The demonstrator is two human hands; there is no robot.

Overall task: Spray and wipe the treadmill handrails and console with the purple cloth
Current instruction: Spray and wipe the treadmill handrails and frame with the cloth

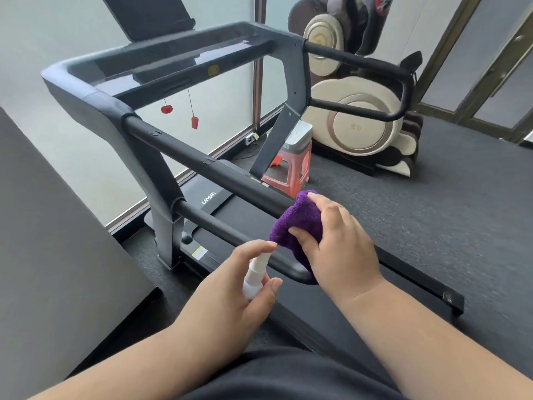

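We note the right hand (336,241) gripping the purple cloth (297,223) round the near handrail (225,180); left hand (245,287) holds the spray bottle (255,272) (nozzle near cloth). Risk: spray hits fingers, not rail.

Right hand (340,243) wipes handrail (230,180); purple cloth (297,223).
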